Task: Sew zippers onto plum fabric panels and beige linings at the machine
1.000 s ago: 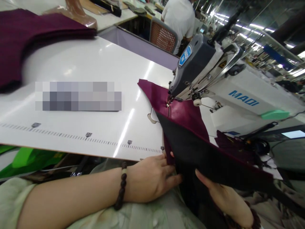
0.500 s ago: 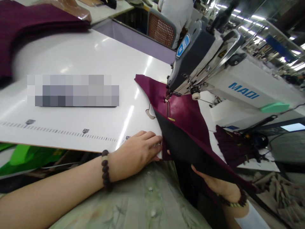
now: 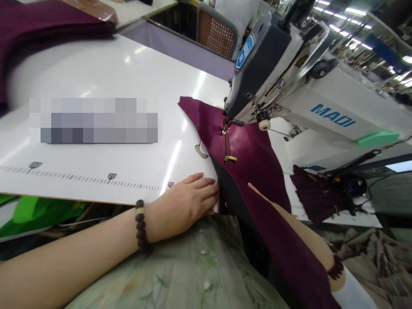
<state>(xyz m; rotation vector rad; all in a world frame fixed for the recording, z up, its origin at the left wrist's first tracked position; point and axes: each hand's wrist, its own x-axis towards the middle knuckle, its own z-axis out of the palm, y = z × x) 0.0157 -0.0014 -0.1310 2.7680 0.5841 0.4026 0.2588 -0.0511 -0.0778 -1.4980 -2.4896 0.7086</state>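
Observation:
A burgundy leather piece (image 3: 254, 159) with a dark underside lies under the needle of the sewing machine (image 3: 257, 73). A short zipper with a gold pull (image 3: 231, 159) runs down from the presser foot. The near part of the leather is folded up and drapes off the table towards my body. My left hand (image 3: 186, 199) rests at the table's front edge, its curled fingers closed on the near left border of the leather. My right hand (image 3: 265, 199) is beyond the raised fold, one finger showing over the burgundy face; the other fingers are hidden by the leather.
A stack of burgundy pieces (image 3: 58, 21) lies at the far left of the white table (image 3: 128, 86), which has a printed ruler along its front. Behind the machine stands a woven-back chair (image 3: 215, 32) with a person. Small dark burgundy zipper pieces (image 3: 312, 193) lie at right.
My right hand has moved from under the dark side of the leather to beyond its fold, and the flap has dropped, showing its burgundy face. My left hand has stayed put.

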